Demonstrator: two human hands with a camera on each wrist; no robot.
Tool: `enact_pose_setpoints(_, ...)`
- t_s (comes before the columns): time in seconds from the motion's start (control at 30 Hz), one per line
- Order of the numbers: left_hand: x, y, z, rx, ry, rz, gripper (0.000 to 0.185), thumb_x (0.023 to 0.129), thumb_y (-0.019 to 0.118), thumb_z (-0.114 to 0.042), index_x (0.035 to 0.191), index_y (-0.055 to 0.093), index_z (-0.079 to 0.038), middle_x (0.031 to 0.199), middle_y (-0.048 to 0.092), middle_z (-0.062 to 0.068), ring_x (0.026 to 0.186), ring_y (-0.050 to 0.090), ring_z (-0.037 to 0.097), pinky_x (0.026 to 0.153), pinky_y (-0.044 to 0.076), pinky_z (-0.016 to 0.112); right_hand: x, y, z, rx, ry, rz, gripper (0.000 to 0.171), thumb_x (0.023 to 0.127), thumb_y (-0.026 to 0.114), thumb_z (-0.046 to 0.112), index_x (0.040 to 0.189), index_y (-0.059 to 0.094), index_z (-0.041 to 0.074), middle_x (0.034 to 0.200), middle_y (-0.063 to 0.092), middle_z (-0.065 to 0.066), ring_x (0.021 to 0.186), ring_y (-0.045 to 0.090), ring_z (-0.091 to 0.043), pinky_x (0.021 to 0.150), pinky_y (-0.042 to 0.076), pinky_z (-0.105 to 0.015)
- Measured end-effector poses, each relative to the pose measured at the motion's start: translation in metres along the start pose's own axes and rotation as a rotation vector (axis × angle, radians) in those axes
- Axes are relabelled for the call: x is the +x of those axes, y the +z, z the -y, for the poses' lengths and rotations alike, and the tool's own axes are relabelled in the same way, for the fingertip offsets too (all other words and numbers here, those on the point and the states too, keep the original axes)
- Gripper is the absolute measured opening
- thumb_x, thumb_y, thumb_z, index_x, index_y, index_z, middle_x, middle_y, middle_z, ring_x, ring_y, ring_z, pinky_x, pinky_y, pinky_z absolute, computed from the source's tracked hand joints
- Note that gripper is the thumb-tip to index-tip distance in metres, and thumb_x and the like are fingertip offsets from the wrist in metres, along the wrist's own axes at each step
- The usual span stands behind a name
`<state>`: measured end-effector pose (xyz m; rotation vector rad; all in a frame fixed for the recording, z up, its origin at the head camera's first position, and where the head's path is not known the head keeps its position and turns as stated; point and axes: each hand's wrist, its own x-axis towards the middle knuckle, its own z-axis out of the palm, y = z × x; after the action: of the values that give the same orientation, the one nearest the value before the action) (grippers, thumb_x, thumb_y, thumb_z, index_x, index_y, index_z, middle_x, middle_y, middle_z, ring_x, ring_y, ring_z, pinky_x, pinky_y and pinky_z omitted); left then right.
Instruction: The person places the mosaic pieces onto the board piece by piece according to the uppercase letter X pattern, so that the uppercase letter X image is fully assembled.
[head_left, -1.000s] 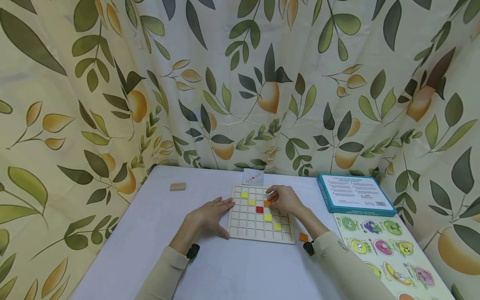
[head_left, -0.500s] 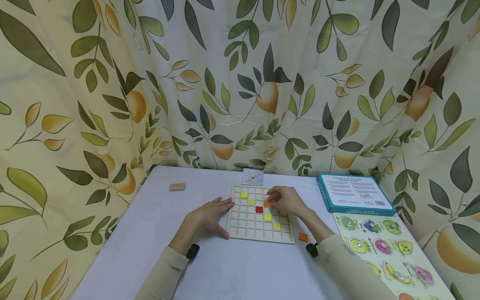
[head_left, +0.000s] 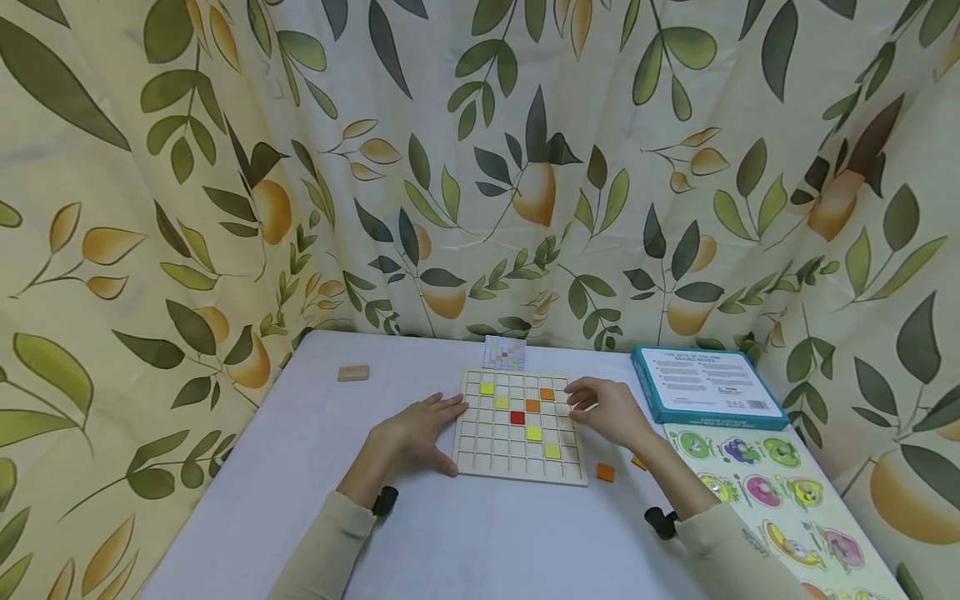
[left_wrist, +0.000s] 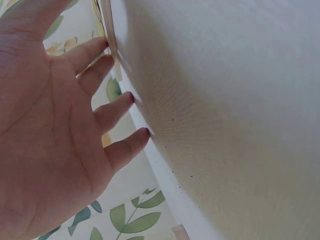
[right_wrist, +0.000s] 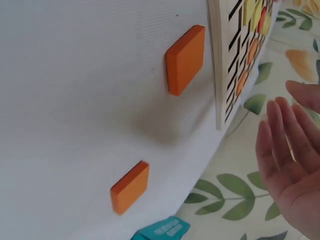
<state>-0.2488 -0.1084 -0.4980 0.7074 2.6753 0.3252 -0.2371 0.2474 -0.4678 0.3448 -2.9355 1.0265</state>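
A wooden grid board (head_left: 487, 454) lies on the white table. Yellow tiles (head_left: 534, 433) and a red tile (head_left: 517, 417) form a diagonal across its squares; two orange tiles (head_left: 532, 406) branch off toward the upper right. My left hand (head_left: 416, 433) rests along the board's left edge, fingers spread, the fingertips at its side. Just off the right edge hovers my right hand (head_left: 607, 410), its fingers loosely bent and nothing between them in the right wrist view. Two loose orange tiles (right_wrist: 186, 60) lie on the table right of the board, one partly behind the right forearm.
A small pattern card (head_left: 505, 353) lies behind the board. Far left is a small wooden block (head_left: 353, 372). At the right lie a teal box (head_left: 708, 387) and a sheet of cartoon fruit pictures (head_left: 765, 492). A leaf-patterned curtain (head_left: 480, 167) surrounds the table.
My right hand has moved right, off the board, uncovering a second orange tile in an upper-right square. A second loose orange tile now shows by the forearm. The left hand stays put.
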Motion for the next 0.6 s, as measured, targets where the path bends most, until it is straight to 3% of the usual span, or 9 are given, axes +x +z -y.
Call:
enact_pose_setpoints(0.27, 0.000, 0.001, 0.001, 0.010, 0.013, -0.005, 0.115, 0.073, 0.090, -0.059, 0.166, 0.030, -0.027, 0.174, 0.021, -0.008, 0.161, 0.013, 0.030, 0.127, 0.018, 0.057, -0.028, -0.012, -0.005, -0.017, 0.030, -0.020, 0.034, 0.087, 0.081, 0.005, 0.120, 0.073, 0.002, 0.103, 0.076, -0.009, 0.091, 0.069, -0.021, 0.079, 0.061, -0.037)
enact_pose_setpoints(0.6, -0.002, -0.001, 0.002, 0.002, 0.050, -0.018, 0.114, 0.073, 0.090, -0.059, 0.165, 0.033, -0.023, 0.173, 0.024, -0.005, 0.161, 0.012, 0.031, 0.129, 0.012, 0.057, -0.056, -0.016, -0.014, -0.067, 0.069, 0.038, 0.040, 0.083, 0.086, 0.006, 0.121, 0.073, 0.004, 0.103, 0.075, -0.007, 0.092, 0.069, -0.022, 0.080, 0.060, -0.036)
